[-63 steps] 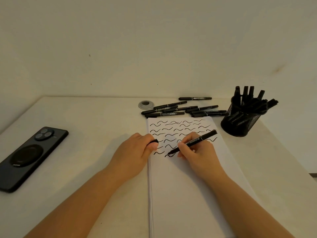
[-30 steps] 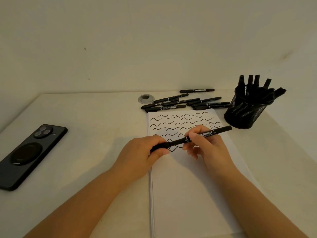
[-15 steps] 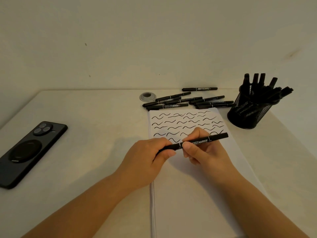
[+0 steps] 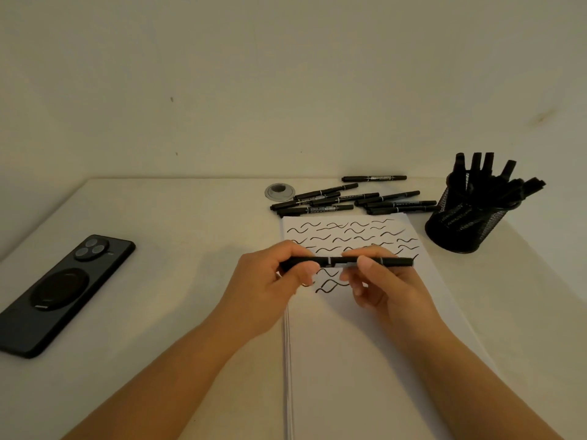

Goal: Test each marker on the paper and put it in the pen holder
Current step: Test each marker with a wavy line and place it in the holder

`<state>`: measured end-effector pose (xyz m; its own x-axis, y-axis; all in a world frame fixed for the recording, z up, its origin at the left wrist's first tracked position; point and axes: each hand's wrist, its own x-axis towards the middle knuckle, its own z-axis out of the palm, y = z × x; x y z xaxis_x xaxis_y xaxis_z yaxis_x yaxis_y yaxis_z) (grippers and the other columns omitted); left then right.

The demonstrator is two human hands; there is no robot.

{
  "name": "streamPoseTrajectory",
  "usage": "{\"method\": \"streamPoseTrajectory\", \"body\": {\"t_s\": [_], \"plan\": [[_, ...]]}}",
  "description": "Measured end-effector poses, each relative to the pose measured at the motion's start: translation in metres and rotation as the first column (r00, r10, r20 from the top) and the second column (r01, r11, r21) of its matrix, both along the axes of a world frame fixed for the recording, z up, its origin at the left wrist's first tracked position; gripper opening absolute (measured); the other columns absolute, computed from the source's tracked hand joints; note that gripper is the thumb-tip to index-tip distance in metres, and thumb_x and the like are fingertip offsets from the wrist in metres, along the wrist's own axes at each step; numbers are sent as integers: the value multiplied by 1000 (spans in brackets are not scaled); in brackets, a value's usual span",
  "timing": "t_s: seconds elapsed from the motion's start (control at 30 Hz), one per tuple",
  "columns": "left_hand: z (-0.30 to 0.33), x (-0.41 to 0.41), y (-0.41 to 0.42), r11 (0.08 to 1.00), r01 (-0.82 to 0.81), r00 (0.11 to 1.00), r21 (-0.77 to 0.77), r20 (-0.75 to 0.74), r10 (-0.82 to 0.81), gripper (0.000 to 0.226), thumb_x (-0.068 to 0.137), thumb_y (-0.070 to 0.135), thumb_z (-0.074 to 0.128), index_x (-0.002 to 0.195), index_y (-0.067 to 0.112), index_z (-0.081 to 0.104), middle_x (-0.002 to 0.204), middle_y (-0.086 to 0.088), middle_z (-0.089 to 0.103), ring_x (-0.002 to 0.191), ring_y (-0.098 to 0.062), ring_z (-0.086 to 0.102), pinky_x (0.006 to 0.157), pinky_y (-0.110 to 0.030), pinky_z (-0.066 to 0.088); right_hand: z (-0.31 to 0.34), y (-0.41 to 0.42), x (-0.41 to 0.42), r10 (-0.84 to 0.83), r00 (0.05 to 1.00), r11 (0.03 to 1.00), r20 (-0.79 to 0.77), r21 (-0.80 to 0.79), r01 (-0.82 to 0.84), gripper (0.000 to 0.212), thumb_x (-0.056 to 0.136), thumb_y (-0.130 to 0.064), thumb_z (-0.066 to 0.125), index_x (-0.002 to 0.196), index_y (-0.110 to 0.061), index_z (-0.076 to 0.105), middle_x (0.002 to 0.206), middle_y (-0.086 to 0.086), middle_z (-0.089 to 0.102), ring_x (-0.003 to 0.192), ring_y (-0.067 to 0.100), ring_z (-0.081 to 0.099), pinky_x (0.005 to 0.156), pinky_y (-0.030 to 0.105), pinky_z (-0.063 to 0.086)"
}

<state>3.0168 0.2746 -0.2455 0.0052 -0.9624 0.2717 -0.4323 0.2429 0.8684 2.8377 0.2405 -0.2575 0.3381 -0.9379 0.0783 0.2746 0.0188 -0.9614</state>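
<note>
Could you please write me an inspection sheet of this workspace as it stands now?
Surface: pale table, lit dimly.
Job's things: paper pad with rows of black squiggles; capped marker held level over it; loose markers lying behind the pad; mesh pen holder at right, full of markers.
Clutter: black phone face down at left; round grommet.
Grippers: left hand and right hand each grip an end of the marker.
Cables: nothing seen.
Surroundings: bare wall.
</note>
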Motion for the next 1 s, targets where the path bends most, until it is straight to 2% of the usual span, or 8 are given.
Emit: {"method": "streamPoseTrajectory", "body": {"t_s": [0.13,0.23,0.33,0.4,0.63,0.8,0.9,1.0], "plan": [[5,7,-6,994,-96,968,45,-229,104,15,85,15,59,76,26,60,58,11,65,50,0,51,52,-9,41,4,-6,-8,-123,992,991,33,64,121,14,74,-15,62,64,-20,70,60,0,63,52,10,48,45,18,37],[16,11,-11,994,-105,966,19,-233,107,18,85,17,59,73,30,59,57,10,63,50,0,51,53,-9,41,17,-13,-17,-132,954,986,-270,-138,97,25,82,-6,62,69,-26,70,63,-5,66,53,6,52,52,13,42],[29,7,-19,998,-64,994,-28,-86,62,22,83,22,60,70,39,59,59,13,64,52,1,53,55,-8,42,40,-20,-26,-227,730,914,-645,-399,-68,24,78,-22,69,73,-45,64,71,-17,66,68,-3,57,63,9,43],[39,-4,-26,999,-33,999,-41,9,34,16,82,28,59,71,39,56,61,17,65,55,2,55,56,-8,42,54,-22,-28,-322,614,855,-721,-500,-138,20,78,-30,68,77,-48,61,72,-20,64,77,-3,56,67,12,43],[65,-52,-54,985,171,970,-19,180,-165,7,83,35,57,79,40,55,70,23,65,65,4,60,62,-8,44,70,-26,-47,-527,433,728,-731,-651,-214,14,83,-35,62,97,-31,62,80,-18,58,78,4,55,73,26,47],[67,-66,-90,992,126,952,3,282,-122,4,85,41,56,88,42,55,73,20,64,69,1,59,69,-16,48,88,-46,-92,-601,468,757,-647,-649,74,13,82,-23,65,90,-25,55,76,-17,63,74,2,61,69,26,51],[56,-68,-119,999,35,810,-23,587,-15,15,91,38,49,103,33,56,88,17,62,81,-5,59,70,-23,46,103,-57,-113,-687,524,704,-504,-642,304,28,80,-22,65,96,-35,46,73,-19,63,69,-7,61,56,11,44],[42,-72,-151,1000,14,649,14,761,-20,20,93,32,45,109,27,57,104,6,63,93,-14,57,76,-30,47,113,-70,-126,-720,561,667,-408,-629,399,44,81,-17,65,103,-43,37,78,-16,64,71,-10,60,53,12,43]]}}
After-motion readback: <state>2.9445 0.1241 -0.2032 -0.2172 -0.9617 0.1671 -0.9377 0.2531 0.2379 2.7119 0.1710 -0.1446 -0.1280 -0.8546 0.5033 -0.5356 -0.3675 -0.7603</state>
